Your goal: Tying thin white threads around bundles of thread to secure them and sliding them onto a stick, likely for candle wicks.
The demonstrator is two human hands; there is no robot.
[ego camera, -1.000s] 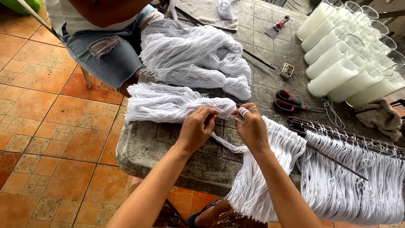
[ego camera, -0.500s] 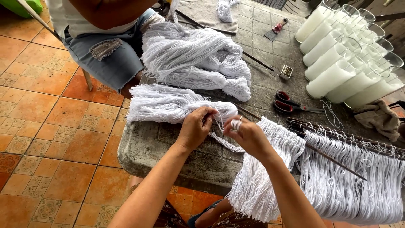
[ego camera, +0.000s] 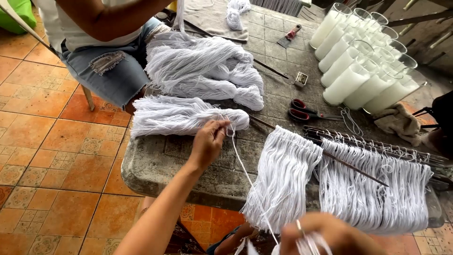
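so the grey stone bench (ego camera: 198, 165) fills most of the view, sitting on an orange tiled floor (ego camera: 42, 156). at about 11 o'clock another person sits at the bench's far edge in torn denim shorts (ego camera: 111, 71). biggest thing on the bench is a heap of white string skeins (ego camera: 203, 66) up at 12 o'clock, and just below it lies a smaller bundle of cut white string (ego camera: 179, 115). from 3 to 5 o'clock, curtains of looped white strings (ego camera: 373, 189) hang off thin metal rods (ego camera: 358, 170) over the near edge of the bench. at 1 to 2 o'clock there's a cluster of tall glass candles (ego camera: 351, 75) filled with white wax, with a crumpled beige rag (ego camera: 398, 123) near them. red-handled scissors (ego camera: 306, 111) lie between the bundle and the candles. the left hand (ego camera: 207, 144) is near the middle, fingertips pinched together at the tied end of the bundle, touching it. one single white strand (ego camera: 243, 172) runs from there down toward 6 o'clock to the right hand (ego camera: 325, 236), which is blurry at the bottom edge and closed around the strand's end, with a bit of string bunched in it.
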